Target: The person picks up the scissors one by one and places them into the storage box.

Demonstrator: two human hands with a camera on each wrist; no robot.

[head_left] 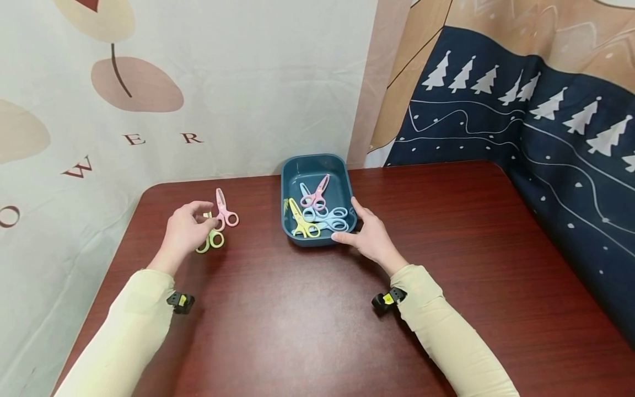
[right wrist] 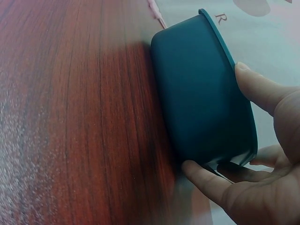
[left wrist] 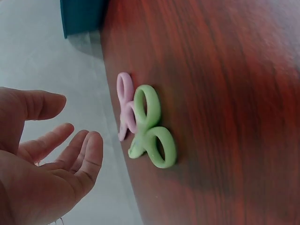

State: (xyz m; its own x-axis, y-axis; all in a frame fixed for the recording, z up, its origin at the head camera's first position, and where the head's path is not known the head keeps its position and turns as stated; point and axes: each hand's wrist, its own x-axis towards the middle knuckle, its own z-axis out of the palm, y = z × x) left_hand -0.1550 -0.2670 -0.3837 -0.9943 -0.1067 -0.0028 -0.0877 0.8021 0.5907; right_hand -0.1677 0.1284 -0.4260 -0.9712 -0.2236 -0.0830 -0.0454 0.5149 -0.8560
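Note:
My left hand (head_left: 184, 230) hovers over a pair of green-handled scissors (left wrist: 143, 131), thumb and fingers apart with nothing between them. In the head view the hand hides part of these scissors. Pink scissors (head_left: 221, 210) lie right beside them, blades pointing away from me. With my right hand (head_left: 371, 236) I grip the near right corner of a dark teal plastic tub (head_left: 317, 242), thumb at its front rim and fingers along its right side. Inside the tub lie yellow scissors (head_left: 299, 219), pink scissors (head_left: 318, 193) and light blue scissors (head_left: 333, 223), overlapping one another.
The tub and loose scissors are on a dark red wood-grain table (head_left: 288, 320), the tub at its back edge. A pale printed cloth (head_left: 248, 99) hangs behind, and a navy cloth with white trees (head_left: 476, 121) hangs at the back right.

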